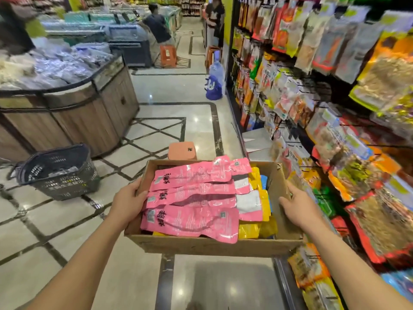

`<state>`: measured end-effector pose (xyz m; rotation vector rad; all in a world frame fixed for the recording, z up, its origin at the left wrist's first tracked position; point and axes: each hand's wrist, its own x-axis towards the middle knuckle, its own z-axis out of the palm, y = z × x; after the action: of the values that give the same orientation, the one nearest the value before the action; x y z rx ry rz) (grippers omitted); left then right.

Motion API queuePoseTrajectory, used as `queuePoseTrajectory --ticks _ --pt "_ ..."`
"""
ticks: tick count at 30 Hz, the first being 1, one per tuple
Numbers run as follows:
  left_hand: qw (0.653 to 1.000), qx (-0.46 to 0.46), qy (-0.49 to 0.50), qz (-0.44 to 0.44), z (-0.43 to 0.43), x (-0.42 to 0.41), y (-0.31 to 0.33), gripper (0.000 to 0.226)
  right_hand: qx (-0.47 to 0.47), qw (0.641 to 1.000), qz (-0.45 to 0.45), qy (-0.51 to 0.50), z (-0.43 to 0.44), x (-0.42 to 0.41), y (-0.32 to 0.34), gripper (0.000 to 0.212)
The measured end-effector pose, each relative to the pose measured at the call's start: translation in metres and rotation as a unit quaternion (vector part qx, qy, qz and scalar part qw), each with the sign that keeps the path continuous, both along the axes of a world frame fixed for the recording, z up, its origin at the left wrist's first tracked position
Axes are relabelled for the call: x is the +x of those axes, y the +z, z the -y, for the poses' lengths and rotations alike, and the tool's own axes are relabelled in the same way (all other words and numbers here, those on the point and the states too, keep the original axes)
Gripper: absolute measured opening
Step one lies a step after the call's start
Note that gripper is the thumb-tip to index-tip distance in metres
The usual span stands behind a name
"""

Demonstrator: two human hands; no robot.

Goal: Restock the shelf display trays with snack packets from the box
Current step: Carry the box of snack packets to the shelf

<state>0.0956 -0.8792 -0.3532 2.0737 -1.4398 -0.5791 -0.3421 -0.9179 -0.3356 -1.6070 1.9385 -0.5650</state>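
View from a head camera, looking down a shop aisle. A person holds an open cardboard box (212,246) out in front at about waist height, above the tiled floor (201,121).

The left hand (128,202) grips the box's left wall, its fingers wrapped over the rim and its thumb lying near the end of a pink packet. The right hand (295,209) rests against the outside of the right wall; its fingers seem fairly straight and spread narrowly along the cardboard, though part of them is hidden by the wall.

Inside the box, three long pink packets (192,198) lie flat on top, side by side, running left to right. Under them, towards the right side, are yellow packets (257,229) and a strip of blue ones (264,181).

On the right, just beside the box, runs a tall shelf (285,283) crowded with hanging packets (324,52) in orange, red, yellow and green.

On the floor to the left sits a dark shopping basket (53,153). Just beyond the box stands a small orange stool (182,151). Behind the basket is a curved wooden display bin (67,117) heaped with pale wrapped goods. Farther down the aisle a large blue water bottle (216,69) stands by the shelf, and a person in dark clothes (157,27) sits on another orange stool.
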Motion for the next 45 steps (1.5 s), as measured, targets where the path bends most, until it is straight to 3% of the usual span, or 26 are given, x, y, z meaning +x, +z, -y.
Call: queuePoseTrajectory --ticks 12,32,45 --pt "1.000 0.010 -0.023 0.001 0.232 0.083 0.006 0.052 -0.005 1.000 0.003 -0.011 0.218 0.075 -0.005 0.050" --pt "0.999 0.021 0.040 0.023 0.595 0.138 0.000 0.051 0.028 0.999 0.012 0.028 0.622 0.146 -0.016 0.047" --pt "0.999 0.019 -0.028 -0.016 0.856 0.206 0.005 0.047 0.010 0.999 0.019 -0.040 0.822 0.213 -0.018 0.049"
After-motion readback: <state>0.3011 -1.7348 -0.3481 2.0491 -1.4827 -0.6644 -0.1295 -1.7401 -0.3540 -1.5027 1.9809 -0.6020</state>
